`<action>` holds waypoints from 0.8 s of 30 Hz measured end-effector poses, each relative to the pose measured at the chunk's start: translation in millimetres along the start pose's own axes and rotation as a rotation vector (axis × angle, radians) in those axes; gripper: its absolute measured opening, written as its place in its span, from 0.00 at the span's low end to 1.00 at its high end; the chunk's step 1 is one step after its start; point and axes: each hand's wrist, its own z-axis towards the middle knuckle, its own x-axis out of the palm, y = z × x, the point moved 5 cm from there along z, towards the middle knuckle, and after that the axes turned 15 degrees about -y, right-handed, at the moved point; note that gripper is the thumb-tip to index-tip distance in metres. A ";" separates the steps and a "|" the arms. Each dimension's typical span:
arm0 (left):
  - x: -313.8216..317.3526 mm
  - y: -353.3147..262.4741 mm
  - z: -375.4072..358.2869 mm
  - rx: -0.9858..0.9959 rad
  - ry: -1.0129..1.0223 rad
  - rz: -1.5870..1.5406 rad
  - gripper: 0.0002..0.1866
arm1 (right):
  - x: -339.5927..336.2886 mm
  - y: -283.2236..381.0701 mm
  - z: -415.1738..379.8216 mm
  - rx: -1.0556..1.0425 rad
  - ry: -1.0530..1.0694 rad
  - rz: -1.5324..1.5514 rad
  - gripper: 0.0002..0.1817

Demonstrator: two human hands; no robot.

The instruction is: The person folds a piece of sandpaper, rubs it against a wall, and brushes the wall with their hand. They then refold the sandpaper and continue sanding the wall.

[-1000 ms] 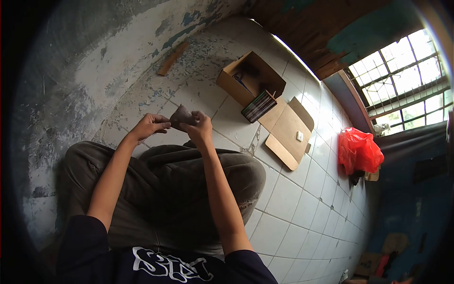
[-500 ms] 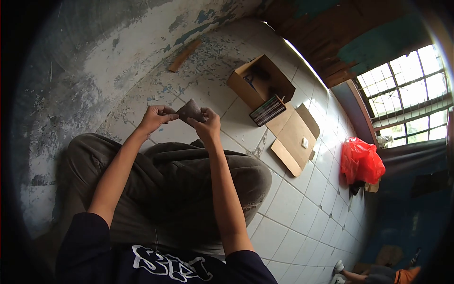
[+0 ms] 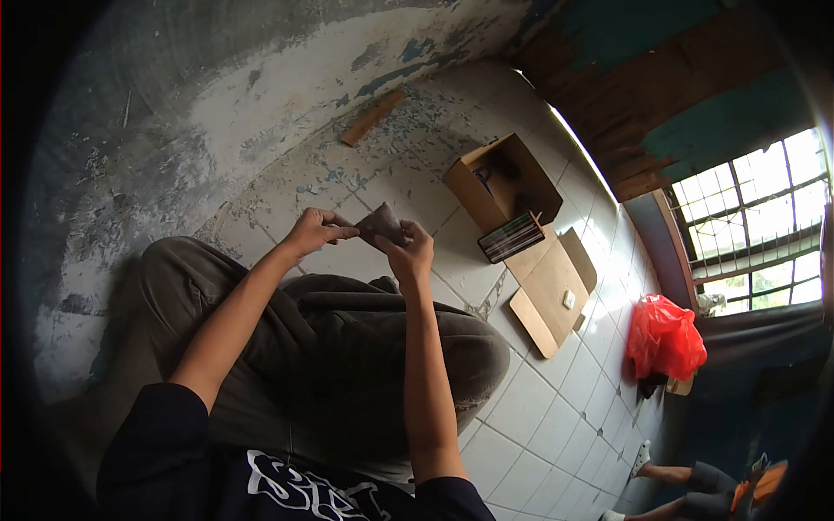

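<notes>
A small dark grey-brown folded sheet (image 3: 380,224), roughly triangular with a point at the top, is held up above my crossed legs in the head view. My right hand (image 3: 412,255) grips its right side, the thumb lying across its face. At the sheet's left edge, my left hand (image 3: 314,234) is closed in a pinch, with thumb and forefinger at the corner. The sheet's exact material is too small to make out.
An open cardboard box (image 3: 504,181) stands ahead on the tiles, with a case of coloured pencils (image 3: 512,237) against it. Flattened cardboard (image 3: 552,291) carries a small white block (image 3: 569,300). Paint flakes and a wooden strip (image 3: 373,117) lie by the wall. A red plastic bag (image 3: 665,337) and another person's legs (image 3: 673,476) are at right.
The view has shifted, so the hands, sheet and box appear lower and further right. Both hands remain on the sheet. The other person's legs and feet show in a different position.
</notes>
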 end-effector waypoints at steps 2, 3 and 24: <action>1.8 1.5 1.7 0.018 0.020 -0.023 0.14 | 1.0 -5.6 1.0 0.005 0.001 0.015 0.22; 2.6 -0.4 0.5 0.037 0.043 -0.043 0.14 | 0.9 -5.6 0.8 0.013 -0.009 0.034 0.21; 2.8 -21.2 -14.3 0.255 -0.051 0.037 0.13 | 11.2 -13.0 2.4 0.003 0.042 0.167 0.17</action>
